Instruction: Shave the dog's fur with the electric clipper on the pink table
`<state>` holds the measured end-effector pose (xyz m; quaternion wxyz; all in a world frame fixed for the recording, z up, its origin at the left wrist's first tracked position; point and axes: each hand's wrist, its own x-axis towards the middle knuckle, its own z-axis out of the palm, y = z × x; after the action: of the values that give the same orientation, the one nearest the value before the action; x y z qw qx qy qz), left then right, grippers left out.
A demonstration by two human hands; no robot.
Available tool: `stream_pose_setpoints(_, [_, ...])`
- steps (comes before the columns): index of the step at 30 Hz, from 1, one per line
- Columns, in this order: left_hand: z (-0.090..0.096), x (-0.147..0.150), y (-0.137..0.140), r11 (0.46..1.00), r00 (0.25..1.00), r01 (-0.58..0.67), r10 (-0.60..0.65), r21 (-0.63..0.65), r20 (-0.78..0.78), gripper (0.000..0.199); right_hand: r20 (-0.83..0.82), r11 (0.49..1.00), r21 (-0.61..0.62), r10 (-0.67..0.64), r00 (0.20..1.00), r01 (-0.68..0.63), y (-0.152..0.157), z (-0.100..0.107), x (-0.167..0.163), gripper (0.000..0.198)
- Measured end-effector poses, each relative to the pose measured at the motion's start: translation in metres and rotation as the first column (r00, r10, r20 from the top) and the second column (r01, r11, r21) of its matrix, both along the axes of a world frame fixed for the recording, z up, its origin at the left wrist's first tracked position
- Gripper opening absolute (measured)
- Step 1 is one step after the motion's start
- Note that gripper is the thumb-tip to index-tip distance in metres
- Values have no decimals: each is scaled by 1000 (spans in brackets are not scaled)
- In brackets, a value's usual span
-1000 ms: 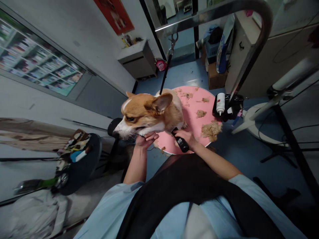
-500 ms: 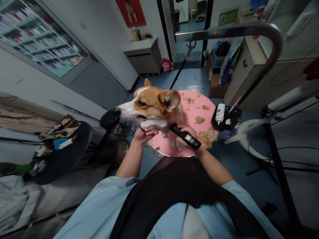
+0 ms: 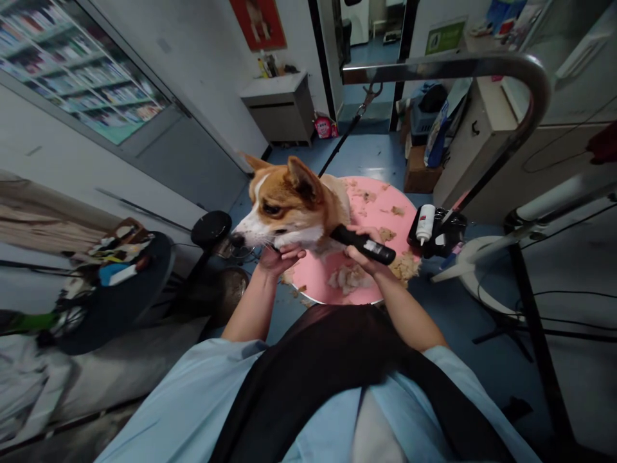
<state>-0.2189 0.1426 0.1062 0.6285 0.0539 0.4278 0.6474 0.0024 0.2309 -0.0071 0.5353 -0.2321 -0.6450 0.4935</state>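
Observation:
A brown and white corgi is on a round pink grooming table, its head facing left and tipped slightly down. My left hand is closed under its muzzle, fingers curled at the chin; the fingers' far side is hidden. Wrapped round black hair clippers, my right hand keeps their head against the fur at the side of the dog's neck. A black leash runs from behind the dog up to a metal clip. Clumps of cut fur lie on the pink top.
A curved metal grooming arm rises over the table's right side. A white bottle rests in a black tray at the right edge. At left stands a dark round table with tools; a cabinet is behind.
The dog's head has turned and dipped, its ears now more upright. My right hand has moved the clippers slightly up and right. My left hand stays at the chin.

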Motion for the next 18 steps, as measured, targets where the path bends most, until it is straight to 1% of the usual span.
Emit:
stream_pose_setpoints(2, [1, -1, -1, 1000, 1000, -7, 7, -2, 4, 57, 21, 999, -10, 42, 999, -42, 12, 7, -6, 37])
stream_pose_setpoints(3, [1, -2, -1, 1000, 1000, -11, 11, -9, 8, 57, 44, 998, -18, 58, 997, -58, 17, 8, -7, 37])
stream_pose_setpoints(6, [2, -4, -3, 999, 1000, -16, 16, -33, 16, 58, 119, 996, -49, 81, 990, -76, 24, -1, -3, 35])
stream_pose_setpoints(8, [1, -5, -4, 1000, 1000, -13, 14, -27, 21, 57, 151, 995, -66, 90, 985, -81, 25, -5, 4, 34])
stream_pose_setpoints(10, [0, -6, -5, 1000, 1000, -8, 8, -18, 27, 53, 124, 995, -85, 63, 990, -53, 27, -3, 8, 33])
stream_pose_setpoints(13, [1, -5, -3, 1000, 999, -24, 24, -4, 33, 48, 27, 996, -92, -13, 1000, 15, 38, 8, 1, 32])
stream_pose_setpoints(14, [2, -4, -2, 1000, 999, -30, 30, 7, 31, 45, 16, 996, -90, -13, 1000, 14, 43, 12, -4, 33])
stream_pose_setpoints(16, [3, -4, 0, 1000, 1000, -20, 20, 23, 15, 37, 43, 994, -106, 35, 998, -30, 52, 14, -13, 34])
stream_pose_setpoints(18, [1, -4, 3, 1000, 1000, 23, -23, 10, -10, 33, 80, 986, -150, 79, 994, -67, 58, 11, -17, 35])
